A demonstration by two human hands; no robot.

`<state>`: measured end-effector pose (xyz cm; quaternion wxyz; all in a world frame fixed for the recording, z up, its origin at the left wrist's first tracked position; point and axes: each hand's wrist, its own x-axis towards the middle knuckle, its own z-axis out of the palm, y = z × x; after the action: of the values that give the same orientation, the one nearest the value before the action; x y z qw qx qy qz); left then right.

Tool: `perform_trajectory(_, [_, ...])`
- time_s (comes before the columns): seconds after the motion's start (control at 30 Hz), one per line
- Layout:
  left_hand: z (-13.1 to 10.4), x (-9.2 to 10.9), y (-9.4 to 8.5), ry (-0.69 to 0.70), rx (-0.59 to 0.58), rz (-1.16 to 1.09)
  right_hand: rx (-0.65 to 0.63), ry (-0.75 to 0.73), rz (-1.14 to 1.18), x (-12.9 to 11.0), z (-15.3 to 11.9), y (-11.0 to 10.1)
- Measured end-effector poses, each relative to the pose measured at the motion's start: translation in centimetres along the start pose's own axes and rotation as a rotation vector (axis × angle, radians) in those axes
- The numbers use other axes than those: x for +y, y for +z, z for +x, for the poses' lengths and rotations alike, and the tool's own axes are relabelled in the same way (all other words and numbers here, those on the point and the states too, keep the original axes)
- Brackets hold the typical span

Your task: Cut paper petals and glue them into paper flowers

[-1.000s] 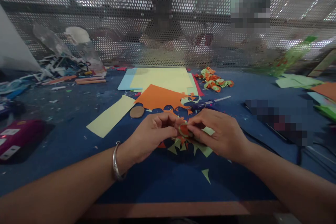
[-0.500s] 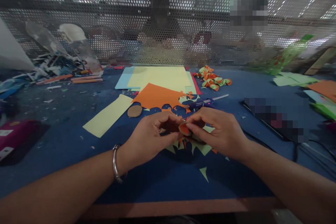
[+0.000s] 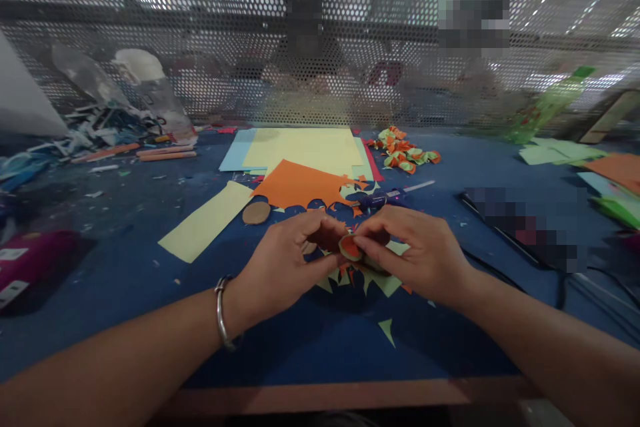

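My left hand (image 3: 285, 257) & my right hand (image 3: 415, 253) meet over the middle of the bench (image 3: 125, 280), a bit nearer the front edge. Between them is a small paper piece (image 3: 351, 247), orange on one side, pale green on the other, curled up. My left fingers (image 3: 327, 263) are clamped on its left side, thumb on top. My right fingers (image 3: 373, 247) are clamped on its right side. The piece is up off the bench, not lying on it.

Right under my hands lie spiky paper scraps (image 3: 383, 283), green & orange. One more green scrap (image 3: 387, 331) lies alone, closer to the front edge. I have a silver bangle (image 3: 221, 313) on my left wrist.

Behind my hands is an orange sheet (image 3: 300, 183) w/ bites cut out of its near side. Past that, toward the back edge, is a stack of yellow, blue & red sheets (image 3: 305, 147). A long yellow strip (image 3: 207, 220) lies to the left, & a brown round disc (image 3: 257, 212) sits just beside its end. A purple pen (image 3: 385, 197) lies just behind my right hand. A pile of curled orange & green bits (image 3: 405, 150) sits near the back edge, to the right. At the far left edge is a pink box (image 3: 30, 267). A metal screen w/ holes (image 3: 200, 33) stands along the back.
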<state>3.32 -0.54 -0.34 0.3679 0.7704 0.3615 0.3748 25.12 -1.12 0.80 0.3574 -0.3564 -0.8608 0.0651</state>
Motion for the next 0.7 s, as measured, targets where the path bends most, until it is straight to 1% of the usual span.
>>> perform_trajectory(0.2, [-0.02,0.1,0.03,0.032,0.044,0.063,-0.005,-0.007,0.027,-0.07,-0.15,0.01])
perform_trajectory(0.43, [0.06,0.01,0.03,0.069,0.048,0.078,-0.029,-0.022,0.038,0.19,-0.07,0.24])
perform_trajectory(0.7, [0.07,-0.14,0.17,0.018,0.045,0.074,-0.058,-0.003,0.068,0.17,-0.18,0.14])
